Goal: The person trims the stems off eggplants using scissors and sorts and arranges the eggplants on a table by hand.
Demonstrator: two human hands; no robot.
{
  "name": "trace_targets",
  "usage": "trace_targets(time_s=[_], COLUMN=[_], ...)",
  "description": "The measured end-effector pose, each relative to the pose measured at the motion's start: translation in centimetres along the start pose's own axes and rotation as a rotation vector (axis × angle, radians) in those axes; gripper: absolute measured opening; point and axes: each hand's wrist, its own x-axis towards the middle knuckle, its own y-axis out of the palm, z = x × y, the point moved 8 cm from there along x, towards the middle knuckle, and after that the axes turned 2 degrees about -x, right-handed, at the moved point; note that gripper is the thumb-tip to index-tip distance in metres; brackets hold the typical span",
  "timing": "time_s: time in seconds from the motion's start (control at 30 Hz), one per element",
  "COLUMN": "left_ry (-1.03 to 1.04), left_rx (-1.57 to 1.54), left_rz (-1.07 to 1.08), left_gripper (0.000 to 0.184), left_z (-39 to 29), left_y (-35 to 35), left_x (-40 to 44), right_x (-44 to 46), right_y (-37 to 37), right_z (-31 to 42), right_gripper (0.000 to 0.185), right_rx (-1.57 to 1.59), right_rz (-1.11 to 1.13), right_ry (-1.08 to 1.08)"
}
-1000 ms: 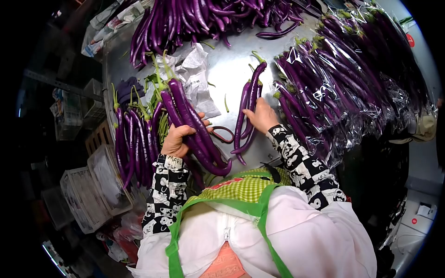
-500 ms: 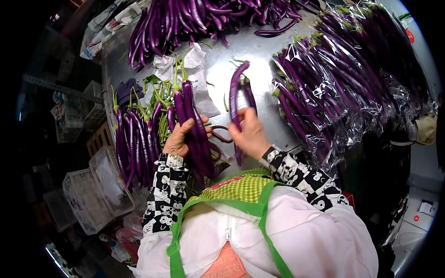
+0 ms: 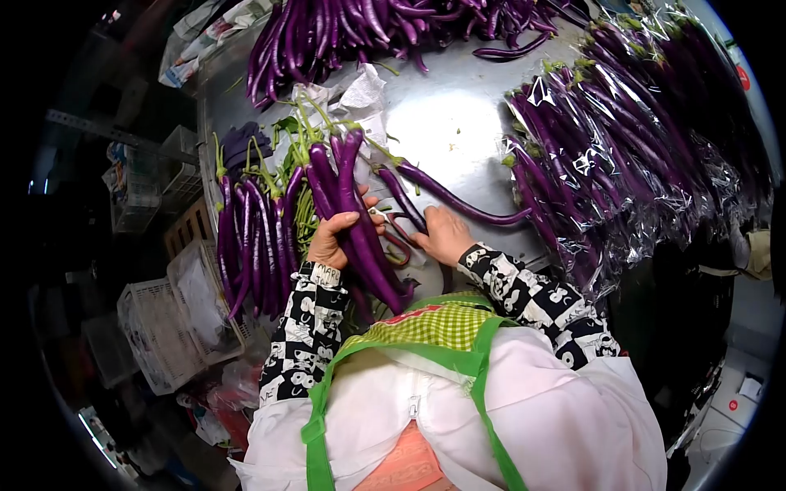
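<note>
My left hand (image 3: pixel 334 239) is wrapped round a small bunch of long purple eggplants (image 3: pixel 360 221), stems pointing away from me and lower ends near the apron. My right hand (image 3: pixel 447 236) is closed on another eggplant (image 3: pixel 401 196), low over the metal table; its fingers hide part of it. Just beyond that hand, a long curved eggplant (image 3: pixel 467 201) lies with its tip toward the wrapped bundles. Between my hands, partly covered, are the red handles of what look like scissors (image 3: pixel 399 250).
More eggplants (image 3: pixel 254 237) lie to the left beside green stems. A large heap (image 3: pixel 344 37) covers the far side. Plastic-wrapped eggplants (image 3: pixel 606 155) are stacked on the right. Crumpled paper (image 3: pixel 360 94) lies on the metal table (image 3: pixel 446 102). White plastic crates (image 3: pixel 160 335) stand lower left.
My right hand has come down from holding up a curved eggplant. A long eggplant now lies angled to the right on the table. The bunch in my left hand has tilted.
</note>
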Motion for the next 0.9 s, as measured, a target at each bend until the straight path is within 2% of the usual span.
trace_targets(time_s=[0.03, 0.07, 0.13, 0.2, 0.27, 0.33, 0.4, 0.47, 0.53, 0.6, 0.67, 0.73, 0.77, 0.8, 0.87, 0.9], left_ry=[-0.002, 0.002, -0.003, -0.006, -0.04, -0.016, 0.055, 0.048, 0.053, 0.083, 0.156, 0.182, 0.18, 0.179, 0.186, 0.196], left_rx=[-0.052, -0.052, -0.118, -0.114, -0.134, -0.176, -0.177, -0.208, -0.164, -0.105, -0.094, -0.186, -0.204, -0.224, -0.218, -0.202], left_rz=[0.124, 0.122, 0.266, 0.23, 0.247, 0.302, 0.356, 0.434, 0.345, 0.317, 0.352, 0.392, 0.404, 0.415, 0.423, 0.421], left_gripper=[0.06, 0.06, 0.06, 0.06, 0.059, 0.058, 0.059, 0.06, 0.061, 0.063, 0.063, 0.064, 0.064, 0.064, 0.063, 0.063], left_z=[-0.2, -0.2, -0.7, -0.4, 0.4, 0.7, 0.2, 0.1, -0.7, -1.2, -2.8, -4.2, -4.8, -5.2, -5.9, -5.8], left_y=[0.0, -0.4, 1.7, 1.1, 1.7, 1.8, 2.1, 2.9, 2.6, 2.0, 1.8, 2.4, 2.4, 2.4, 1.6, 1.5], left_x=[0.1, -0.1, -0.9, -1.0, -1.1, -0.7, -0.6, -0.7, -1.1, -1.9, -2.6, -3.8, -4.2, -4.5, -4.9, -5.0], right_x=[0.3, 0.3, 0.4, 0.1, -0.1, -0.2, -0.7, -1.9, -1.1, -0.8, -0.4, -0.3, -0.7, -0.8, -0.3, -0.5], right_y=[0.8, 1.3, -0.9, -2.5, -4.8, -5.7, -6.4, -6.7, -6.6, -7.6, -6.0, -4.3, -4.6, -4.7, -3.6, -3.9], right_z=[-0.3, -0.5, -0.3, 1.4, 4.4, 6.9, 10.2, 11.7, 10.0, 5.8, -1.0, -4.9, -5.0, -5.1, -6.9, -6.4], right_gripper=[0.035, 0.035, 0.035, 0.035, 0.034, 0.035, 0.033, 0.03, 0.031, 0.036, 0.04, 0.044, 0.042, 0.042, 0.04, 0.032], right_rx=[0.021, 0.022, 0.219, 0.234, 0.337, 0.381, 0.398, 0.334, 0.545, 0.27, -0.067, -0.254, -0.331, -0.335, 0.436, 0.606], right_rz=[0.047, 0.049, -0.184, -0.223, -0.327, -0.318, -0.283, -0.381, -0.288, -0.437, -0.424, -0.188, -0.267, -0.265, -0.146, -0.107], right_ry=[0.017, 0.013, 0.112, 0.071, -0.102, -0.164, -0.357, -0.501, -0.449, -0.255, 0.016, 0.145, 0.035, 0.035, 0.15, 0.184])
